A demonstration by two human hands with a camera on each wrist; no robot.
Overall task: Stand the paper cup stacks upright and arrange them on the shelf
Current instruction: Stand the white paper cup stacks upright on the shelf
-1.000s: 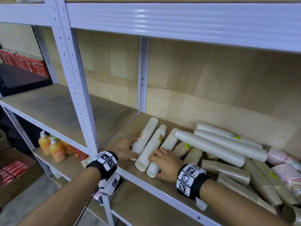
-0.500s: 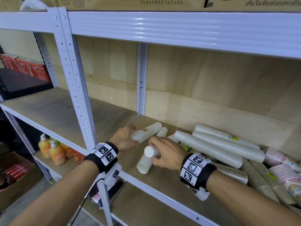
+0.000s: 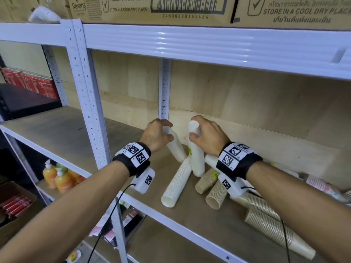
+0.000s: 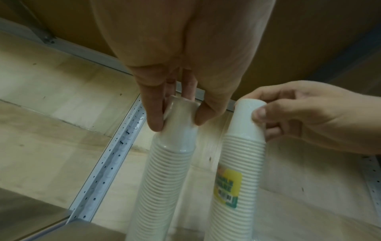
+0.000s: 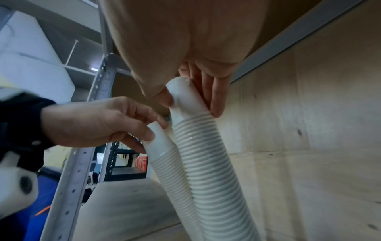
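Two white paper cup stacks are raised near-vertical on the middle shelf, closed bottoms up, open rims down. The left hand pinches the top cup of the left white stack, thumb on one side and fingers curled on the other; this stack's long axis tilts, top leaning left, lower end angled right toward the other stack. The right hand grips the top of the right white stack, thumb and curled fingers round the closed end; this stack is closer to upright and carries a yellow-green label on its side. In the right wrist view the two stacks lie just beside each other lower down; whether they touch is unclear. Whether the lower ends rest on the shelf board is hard to tell in the head view.

Both stacks are near the back left corner of the bay, just right of the rear upright post.

Another white stack lies flat in front of them, open rim toward the shelf's front edge, far end right by the held stacks' feet. To the right lie brown ribbed cup stacks, more brown ones further right, and pink patterned cups at the far right edge. These crowd the board to the right of the held stacks.

Cardboard boxes sit on the shelf above; orange pump bottles on the lower shelf at left.
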